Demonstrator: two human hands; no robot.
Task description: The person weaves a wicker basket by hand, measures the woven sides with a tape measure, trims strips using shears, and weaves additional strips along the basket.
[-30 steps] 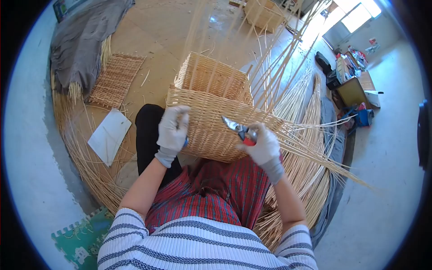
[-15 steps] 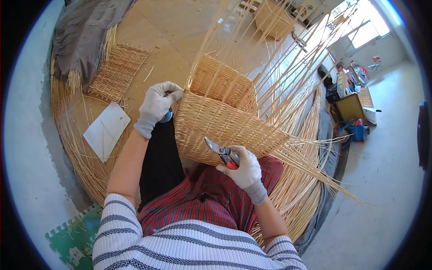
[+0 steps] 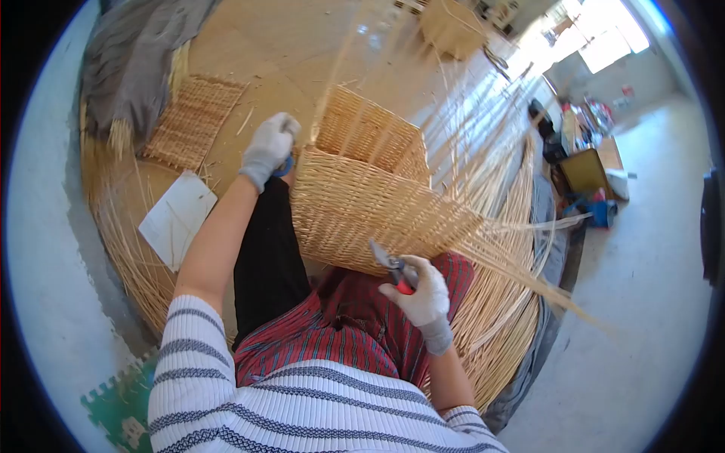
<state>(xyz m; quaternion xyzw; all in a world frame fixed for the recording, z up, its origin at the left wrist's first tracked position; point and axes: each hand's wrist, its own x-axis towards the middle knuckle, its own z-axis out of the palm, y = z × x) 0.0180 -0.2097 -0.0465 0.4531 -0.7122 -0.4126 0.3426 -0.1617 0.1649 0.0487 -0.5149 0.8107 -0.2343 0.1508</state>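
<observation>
A rectangular woven wicker basket (image 3: 362, 200) rests against my legs, its long uncut stakes rising from the rim and blurred. My left hand (image 3: 272, 145), in a pale work glove, is closed just left of the basket's near left corner, slightly apart from it. Whatever its fingers may hold is hidden. In my gloved right hand (image 3: 424, 294) is a pair of pruning shears (image 3: 392, 265) with red on the handle. Their blades point up and left, in front of the basket's lower front wall.
Bundles of long wicker rods (image 3: 513, 302) lie to my right. On the left floor are a woven mat (image 3: 195, 121), a white sheet (image 3: 177, 219) and more loose rods (image 3: 132, 260) by the wall. Another basket (image 3: 453, 30) stands farther off; assorted items (image 3: 585, 170) sit at the right.
My left hand has moved up and left, off the basket's corner. My right hand with the shears has shifted slightly right and down. The basket's stakes now look blurred.
</observation>
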